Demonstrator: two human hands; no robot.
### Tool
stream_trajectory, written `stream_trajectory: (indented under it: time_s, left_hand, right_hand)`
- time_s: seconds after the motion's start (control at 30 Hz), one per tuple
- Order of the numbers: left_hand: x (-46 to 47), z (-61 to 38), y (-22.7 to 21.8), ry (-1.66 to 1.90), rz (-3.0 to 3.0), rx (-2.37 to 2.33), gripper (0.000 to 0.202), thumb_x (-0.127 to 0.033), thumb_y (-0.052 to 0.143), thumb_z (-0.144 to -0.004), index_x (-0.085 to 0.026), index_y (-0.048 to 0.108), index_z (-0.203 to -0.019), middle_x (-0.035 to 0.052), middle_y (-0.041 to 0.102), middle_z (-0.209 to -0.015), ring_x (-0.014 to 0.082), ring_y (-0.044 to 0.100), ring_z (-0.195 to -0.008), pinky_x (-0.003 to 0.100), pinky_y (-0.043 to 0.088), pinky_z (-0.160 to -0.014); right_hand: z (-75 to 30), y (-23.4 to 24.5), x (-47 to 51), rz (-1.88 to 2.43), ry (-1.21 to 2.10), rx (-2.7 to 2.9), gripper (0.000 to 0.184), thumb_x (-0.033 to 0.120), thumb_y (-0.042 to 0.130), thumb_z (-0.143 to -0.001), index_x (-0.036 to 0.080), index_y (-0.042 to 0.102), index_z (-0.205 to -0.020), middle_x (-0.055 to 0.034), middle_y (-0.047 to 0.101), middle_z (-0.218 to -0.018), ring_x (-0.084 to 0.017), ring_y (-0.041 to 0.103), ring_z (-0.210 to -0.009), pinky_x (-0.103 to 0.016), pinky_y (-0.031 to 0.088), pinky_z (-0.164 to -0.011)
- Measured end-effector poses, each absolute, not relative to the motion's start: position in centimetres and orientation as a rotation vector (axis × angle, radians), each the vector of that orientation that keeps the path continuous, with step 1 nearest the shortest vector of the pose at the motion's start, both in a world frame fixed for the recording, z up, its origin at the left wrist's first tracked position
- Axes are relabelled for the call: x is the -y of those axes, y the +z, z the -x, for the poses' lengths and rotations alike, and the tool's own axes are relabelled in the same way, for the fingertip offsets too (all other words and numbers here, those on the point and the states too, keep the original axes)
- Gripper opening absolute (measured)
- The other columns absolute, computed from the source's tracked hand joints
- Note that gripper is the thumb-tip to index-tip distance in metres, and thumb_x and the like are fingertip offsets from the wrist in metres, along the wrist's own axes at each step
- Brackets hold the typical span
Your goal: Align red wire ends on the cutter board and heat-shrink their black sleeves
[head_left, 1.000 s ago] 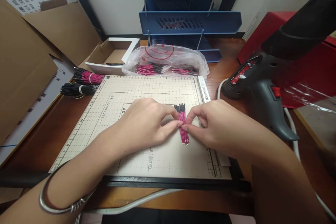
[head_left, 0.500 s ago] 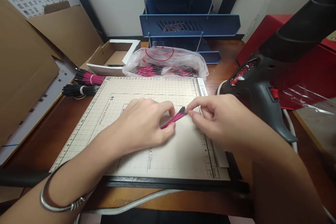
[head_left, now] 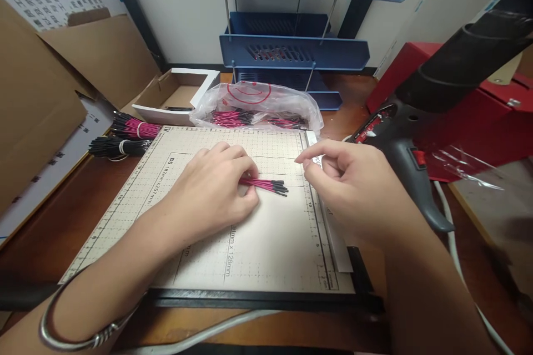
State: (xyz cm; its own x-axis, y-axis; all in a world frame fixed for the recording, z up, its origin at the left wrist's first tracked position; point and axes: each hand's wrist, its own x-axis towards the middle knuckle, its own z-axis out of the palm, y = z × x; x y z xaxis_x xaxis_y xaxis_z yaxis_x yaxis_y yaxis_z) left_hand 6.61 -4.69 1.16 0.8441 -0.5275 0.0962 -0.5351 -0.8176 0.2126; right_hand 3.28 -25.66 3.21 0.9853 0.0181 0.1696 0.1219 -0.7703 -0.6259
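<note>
My left hand [head_left: 212,191] is closed on a small bunch of pink wires with black tips [head_left: 266,184]. The bunch lies almost level over the gridded cutting board [head_left: 266,244], black tips pointing right. My right hand [head_left: 350,188] hovers just right of those tips without touching them. Its thumb and forefinger are pinched near the board's right rail, and I cannot make out anything between them. A metal bangle [head_left: 62,333] circles my left wrist.
A clear plastic bag of more wires [head_left: 256,106] lies behind the board. Two tied wire bundles [head_left: 125,136] lie at the left beside cardboard boxes [head_left: 45,89]. A black heat gun [head_left: 420,138] and red box [head_left: 470,116] stand right; blue trays [head_left: 291,50] stand behind.
The bunch has swung from upright to nearly level, tips right. My right hand has let go of it and drawn back to the right; the left keeps hold.
</note>
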Motion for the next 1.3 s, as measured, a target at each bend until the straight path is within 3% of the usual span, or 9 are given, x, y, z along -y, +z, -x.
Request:
stream_trajectory:
  time_s: [0.4,0.87,1.1,1.3]
  left_hand:
    - [4.6,-6.6,1.5,-0.058,-2.752,0.826,0.012,-0.027,0.055,-0.076,-0.023,0.067,-0.075,0.0029,0.068,-0.082,0.0257,0.057,-0.088,0.038,0.038,-0.073]
    - [4.2,-6.4,1.8,-0.093,-2.743,0.806,0.014,-0.029,0.057,-0.076,-0.026,0.07,-0.081,0.0024,0.067,-0.08,0.0226,0.059,-0.076,0.036,0.041,-0.07]
    - [4.1,-6.3,2.2,-0.139,-2.724,0.885,0.015,-0.028,0.058,-0.081,-0.026,0.072,-0.085,0.0001,0.071,-0.082,0.0232,0.062,-0.084,0.035,0.042,-0.072]
    - [5.0,-6.2,3.6,-0.167,-2.917,0.961,0.02,-0.026,0.056,-0.083,-0.025,0.076,-0.085,0.0053,0.071,-0.08,0.0268,0.063,-0.083,0.036,0.041,-0.068]
  right_hand:
    - [-3.2,2.9,25.3,2.401,-0.178,0.093,0.02,0.021,0.053,-0.078,0.023,0.073,-0.076,0.0072,0.038,-0.043,-0.008,0.032,-0.041,-0.026,0.023,-0.043]
    - [-3.2,3.1,25.3,2.399,-0.168,0.098,0.022,0.023,0.053,-0.078,0.023,0.074,-0.076,0.0075,0.038,-0.042,-0.007,0.034,-0.04,-0.024,0.025,-0.042]
    - [-3.1,3.1,25.2,2.424,-0.167,0.103,0.021,0.023,0.053,-0.079,0.022,0.074,-0.077,0.0068,0.038,-0.045,-0.008,0.034,-0.042,-0.025,0.025,-0.045]
    - [-2.9,3.3,25.3,2.409,-0.141,0.113,0.022,0.023,0.053,-0.079,0.022,0.074,-0.077,0.0065,0.039,-0.045,-0.008,0.034,-0.043,-0.027,0.026,-0.049]
